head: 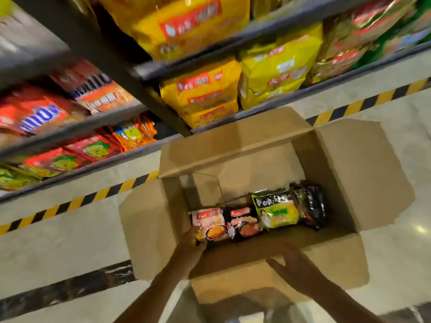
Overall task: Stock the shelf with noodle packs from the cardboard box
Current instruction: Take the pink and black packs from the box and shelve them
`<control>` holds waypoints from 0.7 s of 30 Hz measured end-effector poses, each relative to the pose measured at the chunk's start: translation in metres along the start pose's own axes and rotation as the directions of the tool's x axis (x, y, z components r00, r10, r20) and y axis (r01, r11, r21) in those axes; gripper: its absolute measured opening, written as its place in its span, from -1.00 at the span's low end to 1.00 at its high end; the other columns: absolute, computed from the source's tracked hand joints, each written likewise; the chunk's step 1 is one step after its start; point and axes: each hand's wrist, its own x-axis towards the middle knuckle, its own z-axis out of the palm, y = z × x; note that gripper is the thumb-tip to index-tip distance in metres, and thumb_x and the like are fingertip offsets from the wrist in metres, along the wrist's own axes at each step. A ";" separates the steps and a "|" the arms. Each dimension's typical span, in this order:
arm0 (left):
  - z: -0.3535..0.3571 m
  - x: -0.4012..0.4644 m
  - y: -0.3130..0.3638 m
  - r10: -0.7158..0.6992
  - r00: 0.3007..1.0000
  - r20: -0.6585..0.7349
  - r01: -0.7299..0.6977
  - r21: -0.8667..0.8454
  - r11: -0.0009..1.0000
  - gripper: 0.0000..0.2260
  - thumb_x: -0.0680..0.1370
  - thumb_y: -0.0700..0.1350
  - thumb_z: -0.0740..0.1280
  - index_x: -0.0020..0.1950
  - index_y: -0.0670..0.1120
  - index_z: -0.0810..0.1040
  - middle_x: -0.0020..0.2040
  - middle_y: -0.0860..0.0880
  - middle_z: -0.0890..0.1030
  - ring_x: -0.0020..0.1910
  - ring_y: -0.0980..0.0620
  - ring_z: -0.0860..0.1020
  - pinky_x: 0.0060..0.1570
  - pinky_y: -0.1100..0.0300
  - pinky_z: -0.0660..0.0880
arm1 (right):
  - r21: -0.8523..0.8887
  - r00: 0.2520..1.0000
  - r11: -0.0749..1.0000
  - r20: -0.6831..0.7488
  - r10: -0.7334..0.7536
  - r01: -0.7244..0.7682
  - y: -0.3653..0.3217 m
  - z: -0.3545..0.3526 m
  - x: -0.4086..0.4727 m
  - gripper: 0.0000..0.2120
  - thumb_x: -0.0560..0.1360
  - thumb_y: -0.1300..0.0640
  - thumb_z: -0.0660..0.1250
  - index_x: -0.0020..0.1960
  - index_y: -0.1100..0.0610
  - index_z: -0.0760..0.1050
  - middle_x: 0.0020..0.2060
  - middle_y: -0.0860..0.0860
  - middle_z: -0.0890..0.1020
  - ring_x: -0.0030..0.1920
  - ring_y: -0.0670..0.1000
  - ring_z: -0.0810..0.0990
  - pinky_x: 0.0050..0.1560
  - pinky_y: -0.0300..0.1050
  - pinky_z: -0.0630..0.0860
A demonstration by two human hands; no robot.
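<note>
An open cardboard box (338, 173) is sitting on the pale floor (58, 248) in front of the shelf (149, 71), its four flaps folded outward and its long axis running left to right, slightly tilted. Along its near inner wall four noodle packs are lying in a row that follows that axis: a white and pink pack (210, 223) at the left end, a dark red pack (245, 223) touching it, a green pack (275, 209) next, and a black pack (310, 203) at the right end, standing on edge.

The left hand (190, 247) is reaching into the box and pinching the lower left corner of the white and pink pack. The right hand (289, 259) is hovering over the near flap, fingers spread and holding nothing.

Print on the packs is too blurred to read. The shelf is carrying yellow bags (200, 94) and red bags (35, 110). A yellow-and-black striped tape (77, 202) is running along the floor beside the shelf base.
</note>
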 end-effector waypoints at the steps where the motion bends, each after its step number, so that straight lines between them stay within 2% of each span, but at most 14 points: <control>1: 0.010 0.030 -0.012 -0.039 0.999 -0.013 0.038 -0.049 0.998 -0.63 0.59 -0.06 0.34 0.37 0.14 0.38 0.43 -0.04 0.42 0.36 -0.17 0.46 0.33 -0.10 0.44 | 0.017 1.000 1.000 0.015 -0.008 0.008 0.010 0.004 0.018 -0.38 0.51 -0.42 0.12 0.38 -0.04 0.45 0.26 -0.08 0.54 0.28 -0.06 0.51 0.24 -0.25 0.42; 3: 0.027 0.086 -0.039 -0.095 0.995 -0.036 0.089 -0.131 0.987 -0.66 0.49 -0.01 0.38 0.25 0.17 0.44 0.43 -0.13 0.45 0.33 -0.15 0.49 0.30 -0.05 0.46 | 0.041 0.993 0.999 0.116 -0.002 -0.003 0.020 0.005 0.051 -0.61 0.58 -0.20 0.20 0.36 -0.10 0.39 0.10 -0.14 0.57 0.09 -0.13 0.57 0.14 -0.33 0.46; 4: 0.031 0.099 -0.035 -0.123 0.991 -0.059 0.114 -0.138 0.984 -0.64 0.49 0.02 0.38 0.28 0.13 0.46 0.40 -0.13 0.48 0.32 -0.13 0.50 0.28 0.03 0.46 | 0.051 0.991 0.999 0.134 -0.013 0.007 0.028 0.007 0.069 -0.64 0.58 -0.04 0.24 0.37 -0.10 0.38 0.06 -0.12 0.59 0.02 -0.10 0.59 0.13 -0.21 0.53; 5: 0.036 0.113 -0.031 -0.146 0.987 -0.072 0.137 -0.119 0.983 -0.61 0.54 0.02 0.36 0.36 0.04 0.46 0.37 -0.12 0.50 0.33 -0.14 0.49 0.24 0.09 0.44 | 0.080 0.994 0.997 0.108 -0.029 0.021 0.030 0.005 0.084 -0.60 0.53 0.05 0.25 0.35 -0.13 0.40 0.06 -0.05 0.63 -0.01 -0.05 0.63 0.10 -0.05 0.59; 6: 0.041 0.132 -0.035 -0.180 0.980 -0.089 0.168 -0.120 0.978 -0.58 0.58 0.00 0.34 0.42 -0.04 0.43 0.35 -0.12 0.50 0.35 -0.15 0.47 0.24 0.09 0.41 | 0.094 0.997 0.995 0.072 -0.036 0.029 0.034 0.005 0.097 -0.56 0.48 0.09 0.27 0.34 -0.15 0.43 0.10 0.00 0.65 -0.02 -0.03 0.64 0.04 0.01 0.61; 7: 0.046 0.149 -0.036 -0.207 0.971 -0.117 0.192 -0.130 0.973 -0.54 0.58 -0.01 0.35 0.45 -0.10 0.40 0.35 -0.11 0.49 0.36 -0.16 0.46 0.29 0.07 0.41 | 0.118 0.998 0.992 0.052 -0.038 0.032 0.037 0.007 0.109 -0.56 0.49 0.10 0.30 0.35 -0.16 0.43 0.17 -0.01 0.63 -0.02 -0.08 0.62 0.01 -0.07 0.61; 9: 0.056 0.183 -0.050 -0.244 0.952 -0.183 0.224 -0.127 0.966 -0.39 0.50 0.04 0.44 0.48 -0.10 0.33 0.37 -0.12 0.47 0.33 -0.17 0.46 0.32 -0.02 0.44 | 0.086 0.997 0.993 -0.004 -0.076 0.076 0.038 0.009 0.126 -0.57 0.56 0.08 0.36 0.41 -0.07 0.41 0.24 -0.08 0.56 0.03 -0.19 0.56 -0.01 -0.33 0.47; 12: 0.073 0.220 -0.079 -0.294 0.934 -0.205 0.259 -0.181 0.949 -0.13 0.26 0.11 0.54 0.47 -0.07 0.23 0.32 -0.13 0.48 0.25 -0.19 0.51 0.22 -0.13 0.52 | 0.078 0.995 0.994 -0.071 -0.066 0.071 0.044 0.019 0.146 -0.54 0.56 0.02 0.38 0.45 -0.01 0.42 0.30 -0.08 0.55 0.26 -0.09 0.53 0.08 -0.35 0.35; 14: 0.080 0.219 -0.072 -0.341 0.917 -0.207 0.288 -0.248 0.925 -0.19 0.31 0.01 0.54 0.44 -0.05 0.20 0.25 -0.12 0.52 0.18 -0.21 0.55 0.14 -0.18 0.57 | 0.118 0.994 0.989 -0.060 -0.086 0.093 0.044 0.024 0.154 -0.54 0.57 -0.01 0.37 0.45 -0.08 0.40 0.29 -0.11 0.55 0.26 -0.09 0.52 0.09 -0.28 0.39; 16: 0.086 0.221 -0.071 -0.369 0.895 -0.252 0.304 -0.262 0.916 -0.24 0.38 -0.07 0.53 0.46 -0.06 0.19 0.26 -0.14 0.50 0.18 -0.23 0.54 0.11 -0.19 0.58 | 0.176 0.995 0.980 -0.062 -0.081 0.090 0.046 0.027 0.158 -0.54 0.57 -0.02 0.36 0.45 -0.13 0.40 0.29 -0.15 0.55 0.25 -0.11 0.52 0.12 -0.20 0.45; 19: 0.086 0.217 -0.076 -0.354 0.886 -0.300 0.301 -0.211 0.930 -0.17 0.30 0.08 0.57 0.46 -0.04 0.26 0.29 -0.12 0.48 0.22 -0.20 0.52 0.12 -0.17 0.57 | 0.219 0.995 0.971 -0.064 -0.079 0.091 0.046 0.030 0.159 -0.53 0.57 -0.01 0.37 0.45 -0.19 0.39 0.33 -0.17 0.53 0.32 -0.11 0.50 0.25 -0.14 0.49; 21: 0.085 0.211 -0.084 -0.280 0.916 -0.286 0.253 -0.130 0.959 -0.19 0.22 0.23 0.56 0.36 -0.03 0.37 0.25 -0.05 0.53 0.18 -0.10 0.55 0.14 -0.10 0.57 | 0.231 0.995 0.968 -0.059 -0.082 0.094 0.045 0.031 0.155 -0.51 0.57 0.01 0.36 0.46 -0.22 0.37 0.36 -0.19 0.49 0.35 -0.14 0.47 0.21 -0.29 0.47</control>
